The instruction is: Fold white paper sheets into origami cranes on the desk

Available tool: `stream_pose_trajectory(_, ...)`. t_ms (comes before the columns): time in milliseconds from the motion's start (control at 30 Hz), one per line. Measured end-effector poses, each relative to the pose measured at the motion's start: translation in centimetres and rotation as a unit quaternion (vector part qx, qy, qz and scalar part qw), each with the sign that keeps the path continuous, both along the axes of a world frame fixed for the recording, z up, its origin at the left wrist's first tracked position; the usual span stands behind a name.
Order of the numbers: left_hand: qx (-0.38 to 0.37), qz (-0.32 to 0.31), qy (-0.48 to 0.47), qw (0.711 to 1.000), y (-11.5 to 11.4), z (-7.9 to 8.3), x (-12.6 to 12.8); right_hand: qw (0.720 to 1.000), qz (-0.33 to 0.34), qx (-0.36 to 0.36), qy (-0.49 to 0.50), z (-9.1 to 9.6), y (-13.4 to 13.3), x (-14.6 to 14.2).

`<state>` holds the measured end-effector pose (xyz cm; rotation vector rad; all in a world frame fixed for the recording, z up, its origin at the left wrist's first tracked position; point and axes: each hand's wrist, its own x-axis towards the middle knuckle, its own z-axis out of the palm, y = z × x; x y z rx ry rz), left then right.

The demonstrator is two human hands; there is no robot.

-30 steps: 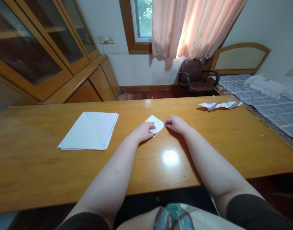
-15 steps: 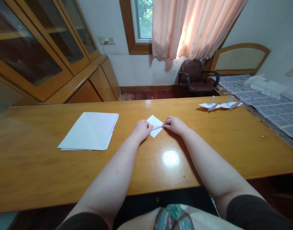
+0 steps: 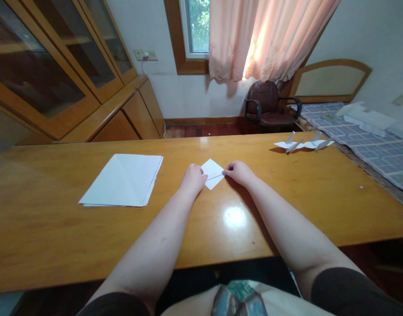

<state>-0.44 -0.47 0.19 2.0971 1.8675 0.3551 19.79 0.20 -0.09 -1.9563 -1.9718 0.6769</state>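
A small white paper square (image 3: 213, 174), folded into a diamond, lies flat on the wooden table (image 3: 56, 228) between my hands, with a narrow flap along its middle. My left hand (image 3: 193, 179) presses on its left corner, and the fingers hide that tip. My right hand (image 3: 239, 172) pinches the right corner with thumb and fingertips. Both forearms rest towards the table's near edge.
A stack of white paper sheets (image 3: 120, 180) lies left of my hands. Folded paper cranes (image 3: 303, 144) stand at the far right of the table. Beyond are a wooden glass-fronted cabinet (image 3: 46, 57), a dark chair (image 3: 265, 103) and a bed with a checked cover (image 3: 369, 140).
The paper has swung from a tilted position into a level diamond, and its flap now lies flat along the middle. My left hand has moved slightly left, and my right hand has stayed at the right corner.
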Motion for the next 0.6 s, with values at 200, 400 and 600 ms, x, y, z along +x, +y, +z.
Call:
stream_pose_trajectory(200, 0.012, -0.001, -0.009, 1.0, -0.5, 0.3, 0.1, 1.0, -0.017, -0.012, 0.002, 0.1, 0.0, -0.1)
stream_pose_trajectory(400, 0.005, -0.123, 0.125, 0.984, -3.1, 1.3, 2.3, 1.0, -0.009, -0.008, -0.019, 0.0, 0.1, -0.1)
stream_pose_trajectory(600, 0.015, -0.208, 0.128, 0.97, -4.8, -0.2, 4.1, 1.0, 0.012, 0.004, -0.022, -0.2, 0.4, 0.0)
